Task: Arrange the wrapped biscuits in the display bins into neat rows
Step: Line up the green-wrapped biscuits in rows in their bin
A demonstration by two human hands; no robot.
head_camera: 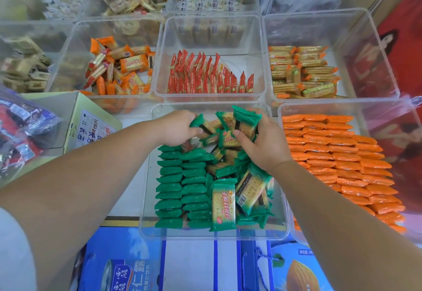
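A clear plastic bin in front of me holds green-wrapped biscuits. Two neat rows of green packs stand on edge along its left side. A loose heap of green packs fills the middle and right. At the bin's far end my left hand grips a green pack by its end. My right hand holds a bunch of green packs between thumb and fingers.
An orange-pack bin in neat rows sits to the right. Behind are bins of red packs, mixed orange packs and green-orange packs. A cardboard box stands left; blue cartons lie below.
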